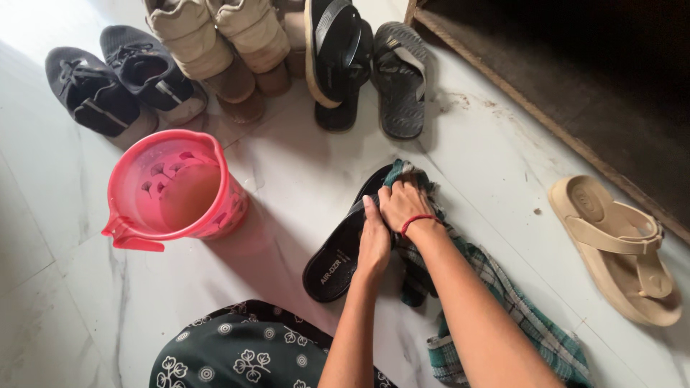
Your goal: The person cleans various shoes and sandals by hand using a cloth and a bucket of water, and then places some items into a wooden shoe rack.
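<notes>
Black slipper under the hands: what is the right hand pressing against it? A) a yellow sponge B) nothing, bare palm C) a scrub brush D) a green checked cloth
D: the right hand bunches a green checked cloth onto the front end of the black slipper, while the left hand steadies the slipper on the white floor; no brush or sponge shows.

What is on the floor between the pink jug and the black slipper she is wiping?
Nothing: in the head view only bare white floor lies between the pink jug and the black slipper.
</notes>
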